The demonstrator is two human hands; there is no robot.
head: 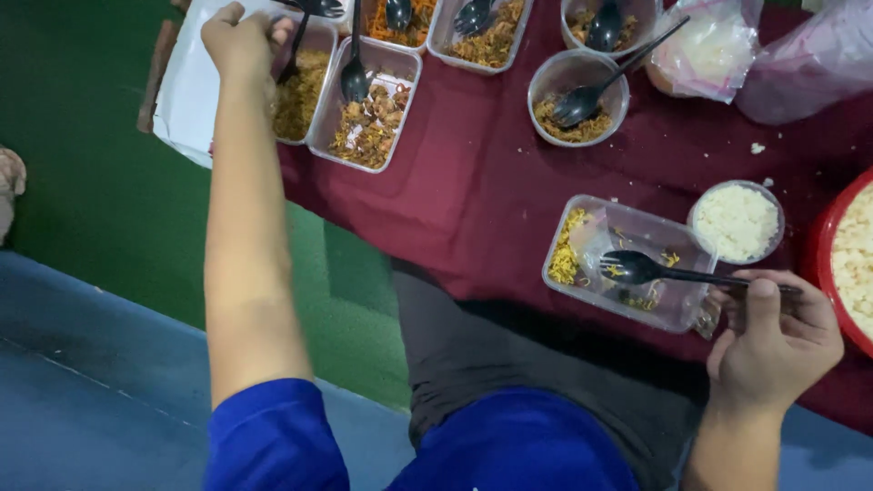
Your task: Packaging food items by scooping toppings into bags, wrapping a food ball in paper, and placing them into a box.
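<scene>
Fingers of my right hand (773, 341) are curled shut around the handle of a black plastic spoon (677, 272), thumb pressed along the top. The spoon's bowl reaches left over a clear rectangular container (627, 262) that sits at the near edge of the maroon tablecloth (473, 182), with yellow noodles at its left end and scraps of food under the spoon. Just beyond my knuckles stands a small round tub of white rice (737, 221), and a red bowl (823, 250) touches the right edge of view.

My left hand (241, 41) is stretched out to the far left corner, fingers closed on the rim of a container of brownish food (303, 91), beside the black spoon (296, 45) standing in it. Another tray of fried bits (368, 109) lies just right of it.
</scene>
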